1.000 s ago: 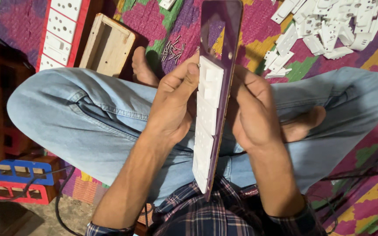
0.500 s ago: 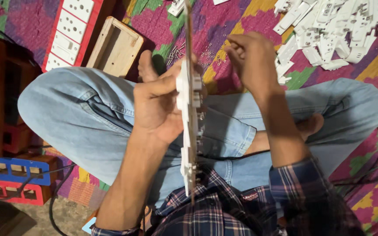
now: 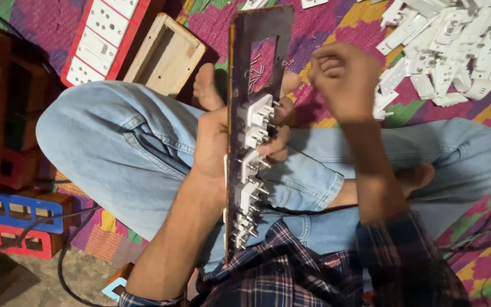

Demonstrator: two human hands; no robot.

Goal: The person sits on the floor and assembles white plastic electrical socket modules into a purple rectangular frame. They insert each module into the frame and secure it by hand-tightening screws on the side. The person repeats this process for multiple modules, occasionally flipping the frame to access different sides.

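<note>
Switchboard panel (image 3: 238, 136), long and dark, stood upright over the person's lap, now turned so its back with the white socket modules (image 3: 255, 165) faced the camera; half a second earlier it showed only its thin edge. Its top edge reached the purple patterned cloth (image 3: 336, 40), with free room on both sides above the jeans. Left hand (image 3: 217, 142) gripped the panel at the middle, fingers wrapped around it and touching the modules. Right hand (image 3: 345, 79) had stayed lifted beside the panel, apart from it, fingertips pinched together; what they pinched I could not tell. White plastic parts (image 3: 456, 51) lay near.
</note>
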